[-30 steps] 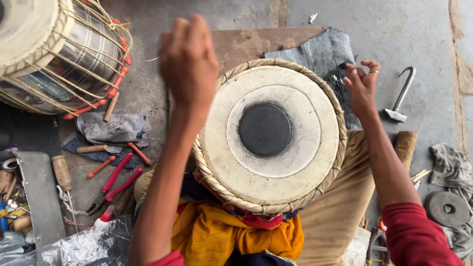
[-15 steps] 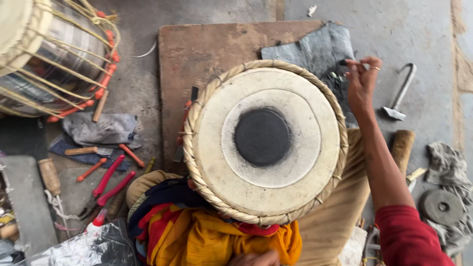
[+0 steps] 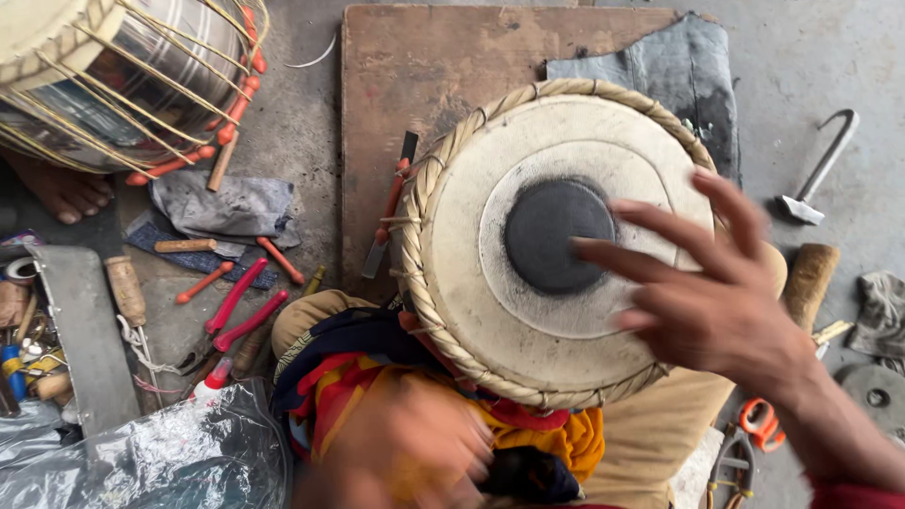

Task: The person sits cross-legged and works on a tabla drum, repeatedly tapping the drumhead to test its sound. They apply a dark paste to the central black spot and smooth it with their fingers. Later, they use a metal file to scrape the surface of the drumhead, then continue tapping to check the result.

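On grey concrete floor (image 3: 830,57): wooden board (image 3: 434,75), drum (image 3: 556,245); right hand (image 3: 707,292) spread above, left hand (image 3: 405,452) blurred, cannot tell.

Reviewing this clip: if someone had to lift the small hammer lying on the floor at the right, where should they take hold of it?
Probably by the thin curved metal handle of the hammer, reaching from above on its upper end. The head lies on the concrete floor and the handle stretches clear of clutter.
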